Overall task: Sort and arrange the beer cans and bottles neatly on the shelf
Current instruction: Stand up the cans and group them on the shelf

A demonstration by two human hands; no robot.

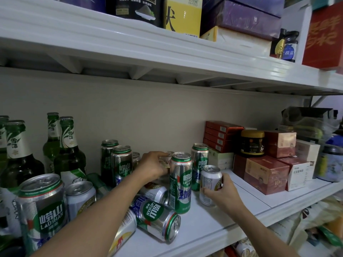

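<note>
White shelf (213, 227) holds the lot. Count: 5 green glass bottles (69, 145) visible at far left, all upright, necks up, one cut by frame edge. Tall green/silver Laoshan cans: 5 upright — big one near front-left (41, 210), pair at back (121, 164), one mid (181, 182), one behind it (200, 162). 1 more Laoshan can (157, 219) on its side near front edge, long axis roughly front-right to back-left, top end facing front-right. 2 other cans lying down: a yellow/white can (122, 232) partly under the left forearm, and a white can (156, 193) behind the tipped Laoshan; orientation of both only partly visible. 1 short pale can (80, 197) upright next to the big front-left one. Small silver can (136, 157) at back by the wall, mostly hidden. Left hand (154, 166) reaches to back of shelf, fingers curled round a short can (166, 161), mostly hidden behind the hand; can't tell its label. Right hand (220, 191) grips a short white can (209, 184), upright w/ slight tilt, axis vertical, base at shelf level just right of the mid Laoshan can. Right side of shelf: red/brown boxes (265, 175) stacked, plus a black jar w/ gold lid (252, 141).
</note>
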